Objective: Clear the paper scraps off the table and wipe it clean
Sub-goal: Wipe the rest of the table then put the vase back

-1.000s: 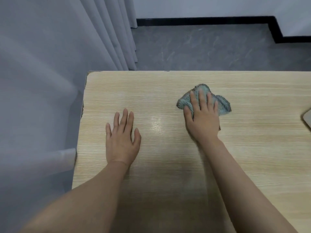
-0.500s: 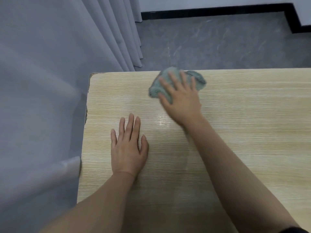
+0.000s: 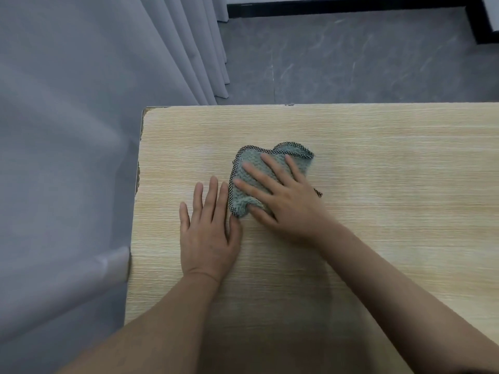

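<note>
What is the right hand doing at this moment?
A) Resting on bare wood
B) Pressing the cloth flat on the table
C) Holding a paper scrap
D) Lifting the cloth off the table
B: the right hand lies spread, fingers straight, on the cloth, which sits flat on the table; the left hand rests flat on the wood beside it.
</note>
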A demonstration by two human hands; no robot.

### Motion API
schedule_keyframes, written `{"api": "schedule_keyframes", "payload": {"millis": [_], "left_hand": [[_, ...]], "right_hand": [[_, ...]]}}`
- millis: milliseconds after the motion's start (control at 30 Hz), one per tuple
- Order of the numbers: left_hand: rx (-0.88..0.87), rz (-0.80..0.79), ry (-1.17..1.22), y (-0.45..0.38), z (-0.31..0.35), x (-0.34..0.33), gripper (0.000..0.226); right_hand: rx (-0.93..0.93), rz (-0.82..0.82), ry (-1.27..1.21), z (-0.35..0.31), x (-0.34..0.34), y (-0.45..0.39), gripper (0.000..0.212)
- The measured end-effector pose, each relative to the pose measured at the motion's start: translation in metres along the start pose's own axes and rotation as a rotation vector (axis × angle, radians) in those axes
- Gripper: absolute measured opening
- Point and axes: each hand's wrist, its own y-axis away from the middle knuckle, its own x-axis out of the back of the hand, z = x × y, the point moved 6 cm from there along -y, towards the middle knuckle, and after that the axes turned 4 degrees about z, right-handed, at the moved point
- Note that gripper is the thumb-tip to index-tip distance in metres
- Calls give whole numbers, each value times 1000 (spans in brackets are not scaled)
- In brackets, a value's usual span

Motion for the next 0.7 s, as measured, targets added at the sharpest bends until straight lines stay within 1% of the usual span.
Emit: {"api": "schedule_keyframes", "payload": {"millis": [33,67,100,167,267,333,400,533,700], "left_hand": [[2,1,-1,0,0,0,58],[4,1,-4,0,0,0,58],[5,-1,-8,0,0,0,57],[4,-6,-11,0,1,1,57],[11,-24,-12,0,1,1,58],[17,-30,-13,0,1,2,59],[22,-35,-17,1,1,2,60],[30,-42,-13,0,2,3,61],[11,-48,-15,1,3,6,61]], "right_hand": [[34,-8,-3,3,0,-1,52],[28,-8,-11,10,0,-4,52],[-18,6,-22,22,3,-9,53],[-199,73,-31,54,13,-21,53],[-478,111,-32,92,20,-32,52],[-557,131,-31,89,20,-34,52],[-523,116,-21,68,17,-31,52],[-288,45,-14,10,2,1,52],[-80,58,-6,-40,-16,60,52]]}}
